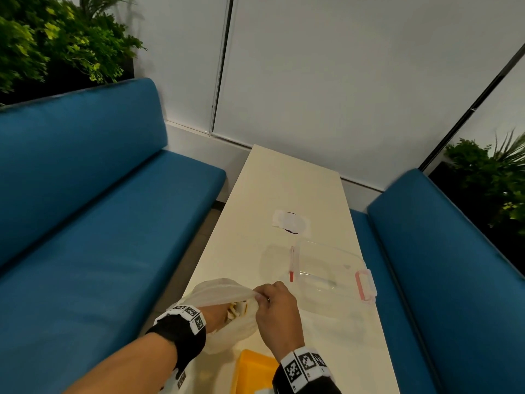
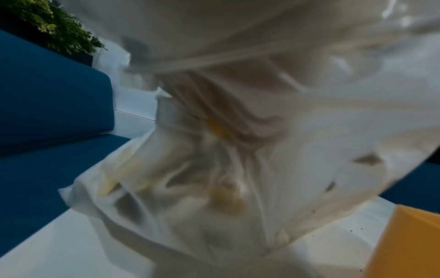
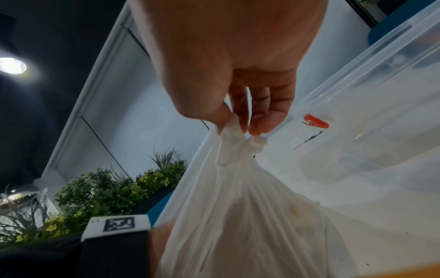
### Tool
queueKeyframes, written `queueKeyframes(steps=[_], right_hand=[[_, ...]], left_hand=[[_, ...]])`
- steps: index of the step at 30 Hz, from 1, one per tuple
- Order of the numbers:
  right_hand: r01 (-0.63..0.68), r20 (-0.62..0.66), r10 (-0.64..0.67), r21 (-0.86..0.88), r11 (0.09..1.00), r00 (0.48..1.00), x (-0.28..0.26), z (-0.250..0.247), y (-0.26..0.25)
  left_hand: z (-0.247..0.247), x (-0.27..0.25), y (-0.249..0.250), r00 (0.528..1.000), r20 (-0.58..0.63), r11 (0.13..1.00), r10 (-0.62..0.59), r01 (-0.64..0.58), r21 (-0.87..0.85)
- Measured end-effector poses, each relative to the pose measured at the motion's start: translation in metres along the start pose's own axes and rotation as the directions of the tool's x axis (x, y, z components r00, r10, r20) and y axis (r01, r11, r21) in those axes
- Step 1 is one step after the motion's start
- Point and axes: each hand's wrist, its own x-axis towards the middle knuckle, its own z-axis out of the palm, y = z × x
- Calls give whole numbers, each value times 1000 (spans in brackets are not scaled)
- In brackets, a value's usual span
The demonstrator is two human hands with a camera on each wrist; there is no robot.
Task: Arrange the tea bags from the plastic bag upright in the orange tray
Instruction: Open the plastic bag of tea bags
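Up front, the right hand (image 1: 277,311) pinches the plastic bag (image 1: 224,291) rim between thumb and fingertips (image 3: 258,126) — the left hand (image 1: 216,315) is buried inside, fingers hidden, beside the orange tray (image 1: 255,371) on the table (image 1: 284,189).

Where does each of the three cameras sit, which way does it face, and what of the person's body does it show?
Head: on the head, looking forward and down the table; both forearms, left hand inside the bag, right hand pinching its rim.
Left wrist: inside the bag; fingers blurred behind plastic.
Right wrist: under the right hand, facing up at the bag; the left wrist shows too.
Shared: all show the bag; head and right wrist share the clear box.
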Motion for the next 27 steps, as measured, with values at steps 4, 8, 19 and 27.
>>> queueKeyframes(steps=[4,8,19,27], right_hand=[[-29,-38,30,28,999,999,9,-3,3],[-73,-82,77,50,996,994,23,-7,6],[-158,-85,167,101,982,982,48,-5,6],[-160,-30,163,91,983,986,42,6,19]], left_hand=[[-10,3,4,998,-18,998,58,-58,-13],[-24,2,15,997,-17,996,73,-74,-44],[-70,-36,35,882,-377,926,281,-352,-135],[-75,-57,37,907,-406,482,-116,-306,-821]])
